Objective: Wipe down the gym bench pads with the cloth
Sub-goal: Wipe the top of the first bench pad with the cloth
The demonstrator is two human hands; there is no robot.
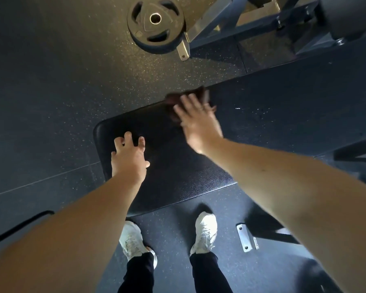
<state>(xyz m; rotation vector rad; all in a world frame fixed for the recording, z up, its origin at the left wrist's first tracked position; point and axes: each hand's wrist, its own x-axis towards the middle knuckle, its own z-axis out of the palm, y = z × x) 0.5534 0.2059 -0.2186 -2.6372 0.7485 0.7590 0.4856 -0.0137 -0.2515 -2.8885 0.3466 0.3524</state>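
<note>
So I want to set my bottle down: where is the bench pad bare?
The pad right of the cloth and right hand is bare. Crowded: the left end, where the left hand rests beside them.

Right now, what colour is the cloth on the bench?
Dark reddish-brown, though blurred: the cloth lies under the right hand on the black bench pad. Head view.

The left hand rests on the left end of the pad; the right hand, further back and right, lies on the cloth at the pad's far edge. Behind the pad a plate lies on the floor, a frame to its right. Before the pad stand two shoes, a cable left, a bracket right.
</note>
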